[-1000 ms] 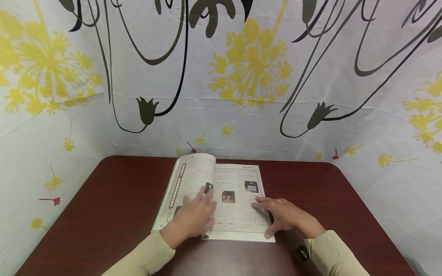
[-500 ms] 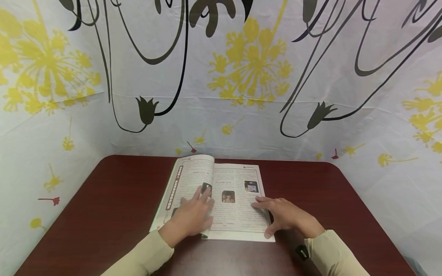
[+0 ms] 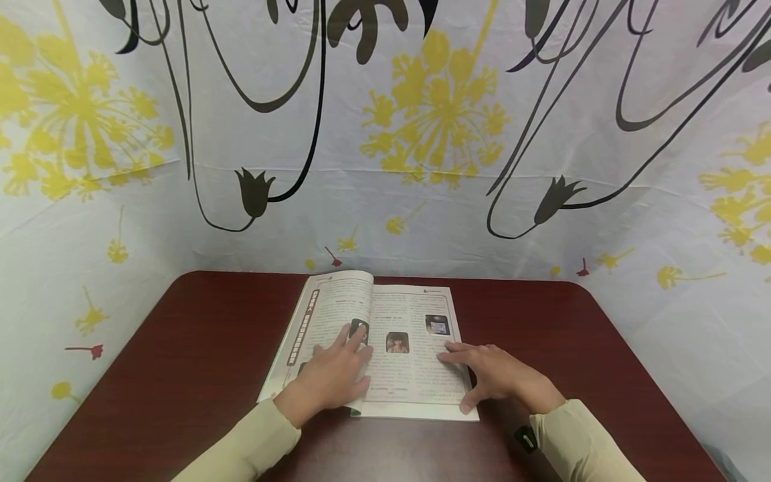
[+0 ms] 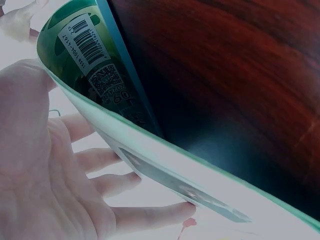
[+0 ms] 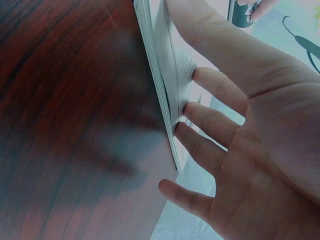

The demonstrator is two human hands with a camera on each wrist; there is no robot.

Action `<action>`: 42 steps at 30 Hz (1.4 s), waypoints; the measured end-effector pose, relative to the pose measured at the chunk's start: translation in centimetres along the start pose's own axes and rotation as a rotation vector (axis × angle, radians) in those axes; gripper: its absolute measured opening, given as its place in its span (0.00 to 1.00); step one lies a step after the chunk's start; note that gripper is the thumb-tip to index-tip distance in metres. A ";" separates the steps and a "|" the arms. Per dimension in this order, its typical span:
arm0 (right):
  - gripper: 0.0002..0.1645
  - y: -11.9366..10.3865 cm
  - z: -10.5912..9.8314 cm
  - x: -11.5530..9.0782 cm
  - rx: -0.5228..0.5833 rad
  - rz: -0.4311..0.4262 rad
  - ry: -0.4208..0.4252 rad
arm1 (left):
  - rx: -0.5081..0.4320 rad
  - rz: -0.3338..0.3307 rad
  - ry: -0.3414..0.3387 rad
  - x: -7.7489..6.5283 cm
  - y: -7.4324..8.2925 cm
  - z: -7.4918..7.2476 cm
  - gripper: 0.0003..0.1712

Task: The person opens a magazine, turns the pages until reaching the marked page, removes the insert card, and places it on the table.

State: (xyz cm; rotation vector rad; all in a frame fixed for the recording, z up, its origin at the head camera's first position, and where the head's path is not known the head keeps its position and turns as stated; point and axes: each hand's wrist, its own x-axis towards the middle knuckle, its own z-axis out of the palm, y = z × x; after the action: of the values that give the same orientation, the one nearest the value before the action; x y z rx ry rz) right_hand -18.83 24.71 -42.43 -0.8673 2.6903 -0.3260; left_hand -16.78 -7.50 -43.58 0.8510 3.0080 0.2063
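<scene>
An open magazine (image 3: 385,375) lies on the dark red-brown table (image 3: 211,348), near the middle of its far half; its left page (image 3: 337,301) bows upward toward the spine and bears a dark red vertical title band (image 3: 303,328); its right page (image 3: 391,311) lies flatter, with small grey text in columns and two little dark-edged photos (image 3: 397,343); the left wrist view shows a green cover (image 4: 120,92) underneath, curving off the table, with a white-backed barcode (image 4: 89,42) and a QR code (image 4: 105,81); the left hand (image 3: 331,371) rests on the left page, fingers spread; the right hand (image 3: 502,375) touches the right page's outer edge, fingers apart, thumb near the lower corner.
</scene>
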 end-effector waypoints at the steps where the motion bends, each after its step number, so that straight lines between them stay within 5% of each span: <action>1: 0.59 0.0 0.0 0.0 0.002 -0.001 0.000 | 0.000 0.001 0.000 0.0 0.0 0.0 0.28; 31: 0.50 0.0 0.0 0.1 -0.018 -0.058 0.075 | 0.035 0.042 0.039 0.0 -0.4 -0.4 0.28; 36: 0.49 -0.1 -0.1 0.0 -0.013 -0.060 0.076 | 0.034 0.108 0.075 0.4 0.1 -0.2 0.30; 42: 0.47 -0.2 -0.1 0.0 -0.017 -0.069 0.086 | 0.025 0.237 0.038 0.7 1.2 0.4 0.38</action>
State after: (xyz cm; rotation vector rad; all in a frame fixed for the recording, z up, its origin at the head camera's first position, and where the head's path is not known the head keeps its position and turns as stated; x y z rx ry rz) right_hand -18.77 24.52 -42.25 -0.9733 2.7500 -0.3646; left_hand -16.73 -6.12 -43.82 1.2192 2.9436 0.1886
